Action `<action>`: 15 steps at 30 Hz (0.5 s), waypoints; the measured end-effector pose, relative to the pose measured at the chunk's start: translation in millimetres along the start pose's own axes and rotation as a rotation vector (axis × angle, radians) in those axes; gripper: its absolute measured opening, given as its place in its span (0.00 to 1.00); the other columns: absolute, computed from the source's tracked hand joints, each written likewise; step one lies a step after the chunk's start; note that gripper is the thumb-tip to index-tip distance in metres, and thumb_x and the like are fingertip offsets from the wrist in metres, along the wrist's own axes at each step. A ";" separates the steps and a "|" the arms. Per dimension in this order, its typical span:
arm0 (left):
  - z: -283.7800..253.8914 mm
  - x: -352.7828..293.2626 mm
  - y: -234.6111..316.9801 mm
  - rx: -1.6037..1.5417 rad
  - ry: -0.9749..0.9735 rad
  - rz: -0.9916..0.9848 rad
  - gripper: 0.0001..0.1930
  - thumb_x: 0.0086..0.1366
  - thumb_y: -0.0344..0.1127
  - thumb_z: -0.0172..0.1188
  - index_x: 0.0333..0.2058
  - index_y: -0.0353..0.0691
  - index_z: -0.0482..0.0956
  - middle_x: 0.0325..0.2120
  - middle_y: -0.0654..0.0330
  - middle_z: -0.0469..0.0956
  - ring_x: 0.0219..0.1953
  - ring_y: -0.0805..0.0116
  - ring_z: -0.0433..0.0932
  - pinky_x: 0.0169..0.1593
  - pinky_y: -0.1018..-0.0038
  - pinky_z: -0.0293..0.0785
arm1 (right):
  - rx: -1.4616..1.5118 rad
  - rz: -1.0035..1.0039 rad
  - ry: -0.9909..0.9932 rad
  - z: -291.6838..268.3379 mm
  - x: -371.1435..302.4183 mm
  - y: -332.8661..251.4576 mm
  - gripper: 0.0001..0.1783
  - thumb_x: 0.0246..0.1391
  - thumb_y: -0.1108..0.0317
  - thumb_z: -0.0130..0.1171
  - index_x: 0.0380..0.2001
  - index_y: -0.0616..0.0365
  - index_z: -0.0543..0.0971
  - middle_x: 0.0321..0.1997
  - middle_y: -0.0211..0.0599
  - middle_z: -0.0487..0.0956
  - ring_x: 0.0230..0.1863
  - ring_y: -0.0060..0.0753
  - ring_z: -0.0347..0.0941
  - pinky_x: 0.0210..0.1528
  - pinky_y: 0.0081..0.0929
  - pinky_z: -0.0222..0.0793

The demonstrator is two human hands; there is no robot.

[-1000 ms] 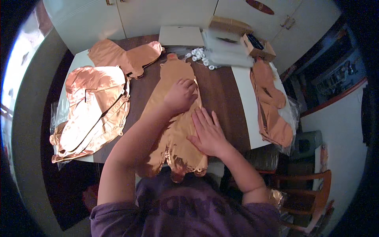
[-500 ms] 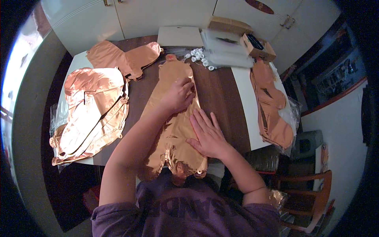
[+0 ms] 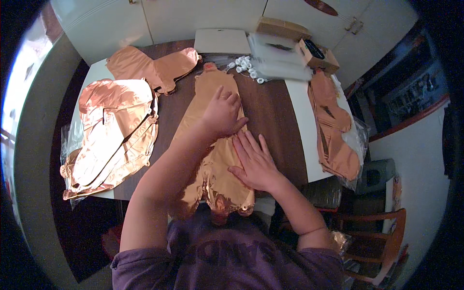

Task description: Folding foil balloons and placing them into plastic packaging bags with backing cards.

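Note:
A flat, uninflated copper-coloured foil balloon (image 3: 216,89) lies lengthwise on the table before me, its near end reaching my shirt. My right hand (image 3: 256,162) rests palm down on its right side, fingers stretched out. Just beyond, my left hand (image 3: 224,112) is over the balloon's middle, the thumb spread toward its right edge and the other fingers loosely bent. Nothing shows in the left hand's fingers. My left forearm covers part of the foil. Creases run through the near part of the balloon.
More flat copper foil balloons lie in a stack at left (image 3: 116,130), at the back left (image 3: 150,70) and at right (image 3: 333,130). Small white ribbon rolls (image 3: 245,65), clear plastic bags (image 3: 278,58) and an open cardboard box (image 3: 321,58) sit at the back. A wooden chair (image 3: 398,232) stands lower right.
My left hand has loosened: its thumb has swung out to the right and the index finger has risen from the bunched fingers. My right hand stays nearly in place on the balloon.

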State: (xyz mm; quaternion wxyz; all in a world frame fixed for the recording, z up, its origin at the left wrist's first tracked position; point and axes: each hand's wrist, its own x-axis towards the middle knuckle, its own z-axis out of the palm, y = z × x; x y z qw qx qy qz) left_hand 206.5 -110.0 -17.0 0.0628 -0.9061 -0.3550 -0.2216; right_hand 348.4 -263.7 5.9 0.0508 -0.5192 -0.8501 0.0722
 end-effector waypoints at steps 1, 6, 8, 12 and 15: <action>1.5 -2.1 -0.7 0.001 -0.002 -0.005 0.26 0.60 0.53 0.57 0.44 0.33 0.77 0.45 0.52 0.75 0.56 0.55 0.69 0.66 0.50 0.52 | 0.015 0.005 0.001 -0.7 0.3 -1.5 0.45 0.60 0.41 0.47 0.68 0.66 0.52 0.74 0.54 0.47 0.75 0.52 0.38 0.72 0.55 0.30; -0.9 -0.4 -2.0 -0.087 0.086 -0.010 0.27 0.60 0.55 0.57 0.41 0.33 0.79 0.44 0.51 0.76 0.54 0.54 0.71 0.65 0.50 0.54 | 0.010 -0.005 -0.041 -5.3 -12.3 -10.7 0.46 0.58 0.42 0.50 0.68 0.65 0.53 0.73 0.54 0.48 0.75 0.52 0.38 0.72 0.55 0.30; -1.2 4.3 -5.2 -0.088 0.028 -0.033 0.25 0.60 0.54 0.56 0.41 0.35 0.80 0.43 0.52 0.76 0.53 0.55 0.72 0.65 0.51 0.55 | 0.019 -0.025 -0.064 -5.4 -20.4 -12.9 0.46 0.56 0.42 0.51 0.67 0.64 0.55 0.73 0.54 0.48 0.75 0.52 0.38 0.72 0.55 0.30; 2.5 20.4 -15.7 -0.048 -0.058 -0.077 0.20 0.62 0.52 0.55 0.38 0.39 0.82 0.40 0.53 0.77 0.49 0.56 0.75 0.65 0.54 0.56 | 0.019 -0.028 -0.079 -7.1 -26.6 -15.1 0.46 0.56 0.42 0.52 0.67 0.64 0.56 0.73 0.53 0.49 0.75 0.53 0.38 0.72 0.55 0.31; 20.9 31.1 -34.8 -0.053 -0.027 -0.061 0.19 0.62 0.52 0.55 0.36 0.41 0.83 0.40 0.54 0.77 0.48 0.56 0.76 0.65 0.57 0.56 | 0.041 -0.043 -0.068 -6.1 -23.2 -19.7 0.45 0.56 0.42 0.53 0.67 0.63 0.56 0.73 0.53 0.49 0.75 0.54 0.38 0.72 0.55 0.30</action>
